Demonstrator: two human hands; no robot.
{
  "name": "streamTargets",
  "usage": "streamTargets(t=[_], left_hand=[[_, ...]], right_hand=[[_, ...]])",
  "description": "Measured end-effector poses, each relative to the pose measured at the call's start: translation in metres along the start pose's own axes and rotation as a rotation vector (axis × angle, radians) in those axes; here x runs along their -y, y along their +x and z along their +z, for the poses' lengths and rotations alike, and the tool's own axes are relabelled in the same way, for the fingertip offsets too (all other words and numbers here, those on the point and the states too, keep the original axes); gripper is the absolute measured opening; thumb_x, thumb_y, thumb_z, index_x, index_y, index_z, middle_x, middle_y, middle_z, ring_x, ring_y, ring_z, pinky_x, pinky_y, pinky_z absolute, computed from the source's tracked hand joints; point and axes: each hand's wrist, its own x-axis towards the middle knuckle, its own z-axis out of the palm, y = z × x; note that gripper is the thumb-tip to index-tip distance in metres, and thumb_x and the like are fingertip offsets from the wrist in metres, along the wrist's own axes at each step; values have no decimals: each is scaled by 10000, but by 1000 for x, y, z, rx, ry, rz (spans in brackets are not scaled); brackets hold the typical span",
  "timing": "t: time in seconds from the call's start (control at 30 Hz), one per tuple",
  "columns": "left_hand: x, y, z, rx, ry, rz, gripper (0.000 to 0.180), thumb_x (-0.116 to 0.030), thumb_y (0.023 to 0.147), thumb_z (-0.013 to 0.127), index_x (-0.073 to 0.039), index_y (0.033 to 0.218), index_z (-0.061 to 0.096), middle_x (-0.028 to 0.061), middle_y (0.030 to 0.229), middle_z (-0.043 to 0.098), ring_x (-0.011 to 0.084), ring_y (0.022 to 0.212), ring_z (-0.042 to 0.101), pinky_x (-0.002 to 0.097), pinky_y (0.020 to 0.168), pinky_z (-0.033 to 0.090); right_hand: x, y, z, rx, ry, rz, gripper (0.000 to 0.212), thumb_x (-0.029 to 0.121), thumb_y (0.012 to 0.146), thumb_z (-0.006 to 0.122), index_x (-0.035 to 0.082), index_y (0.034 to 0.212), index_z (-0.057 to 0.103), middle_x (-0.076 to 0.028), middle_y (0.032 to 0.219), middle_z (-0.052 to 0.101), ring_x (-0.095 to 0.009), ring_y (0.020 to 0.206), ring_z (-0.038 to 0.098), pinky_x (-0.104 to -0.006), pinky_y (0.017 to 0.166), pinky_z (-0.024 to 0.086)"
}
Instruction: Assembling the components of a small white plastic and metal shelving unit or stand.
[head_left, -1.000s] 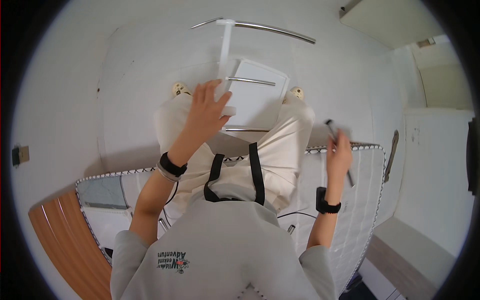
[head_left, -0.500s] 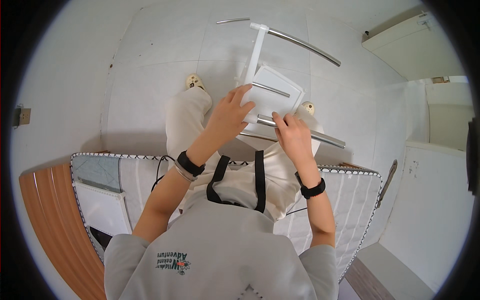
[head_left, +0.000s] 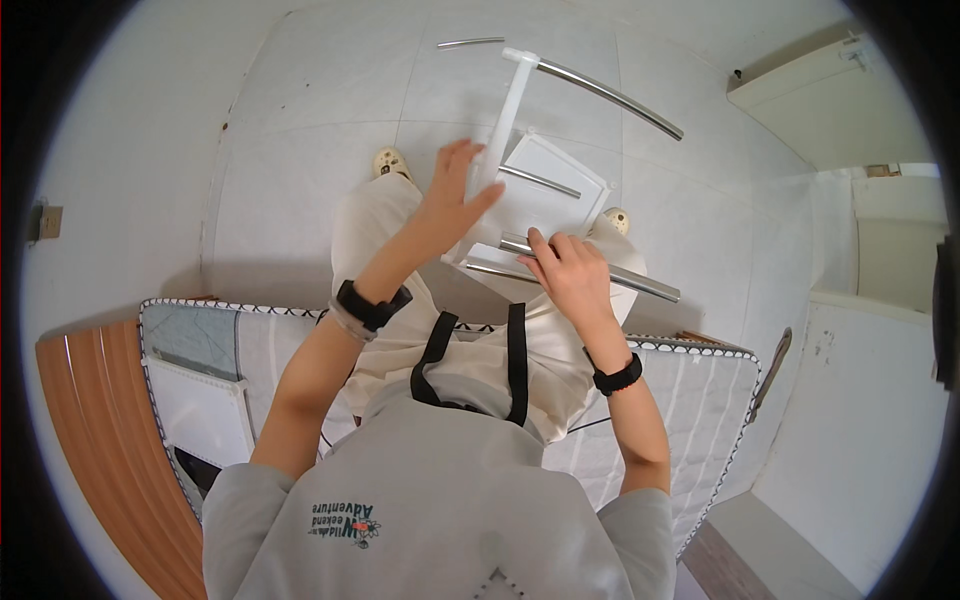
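Observation:
Between my knees stands a white plastic frame (head_left: 509, 108) with metal tubes joined to it. One long tube (head_left: 615, 94) runs from its far corner to the right, and a shorter tube (head_left: 540, 182) crosses over a white panel (head_left: 540, 150). My right hand (head_left: 573, 277) is closed around a shiny metal tube (head_left: 645, 284), whose left end lies close to the frame's near side. My left hand (head_left: 447, 200) is open beside the frame's white bar, thumb apart from the fingers, holding nothing. Below my right hand another metal tube (head_left: 490, 268) shows in part.
A loose metal tube (head_left: 470, 43) lies on the grey tiled floor farther away. I sit on a striped padded mat (head_left: 690, 400); a white panel (head_left: 205, 408) lies on its left part. At the right is a white cabinet (head_left: 840, 400), and a wall is at the left.
My left hand has come away from the frame toward the left, its fingers spreading. The right hand has shifted slightly left and down with the tube.

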Motion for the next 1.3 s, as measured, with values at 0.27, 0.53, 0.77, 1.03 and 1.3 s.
streamTargets(t=[0.27, 0.53, 0.77, 1.03, 1.3], left_hand=[[-7, 20, 8, 7, 313, -349, 488, -378, 882, 462, 16, 1156, 374, 221, 703, 568, 383, 706, 583, 444, 630, 440], [-3, 17, 16, -34, 426, -288, 382, -329, 894, 436, 11, 1060, 382, 252, 681, 562, 440, 676, 555, 498, 582, 424], [-4, 11, 20, -67, 444, -219, 311, -265, 891, 456, 10, 1014, 381, 251, 679, 553, 436, 648, 538, 501, 562, 417], [11, 8, 29, -82, 605, -56, 287, -239, 888, 457, 37, 939, 395, 186, 632, 545, 362, 585, 565, 426, 491, 458], [20, 9, 31, -75, 440, -59, 277, -231, 884, 460, 14, 986, 381, 243, 689, 537, 421, 667, 532, 495, 559, 400]], right_hand=[[5, 5, 14, -41, -11, -30, 327, 274, 725, 658, 60, 949, 551, -13, 661, 444, -139, 583, 491, -266, 500, 402], [0, 16, 8, 40, -24, -114, 277, 277, 759, 638, 64, 913, 549, -23, 658, 451, -151, 574, 506, -278, 489, 416], [1, 15, 8, 91, 68, -54, 266, 292, 777, 630, 60, 883, 556, -36, 615, 474, -175, 533, 537, -296, 467, 432], [-4, 26, -9, 401, 357, 136, 292, 332, 815, 575, 46, 872, 596, -91, 704, 613, -279, 603, 583, -357, 518, 451], [3, 12, 7, 170, 211, 97, 282, 337, 776, 615, 64, 794, 546, -51, 624, 536, -218, 541, 562, -318, 487, 447]])
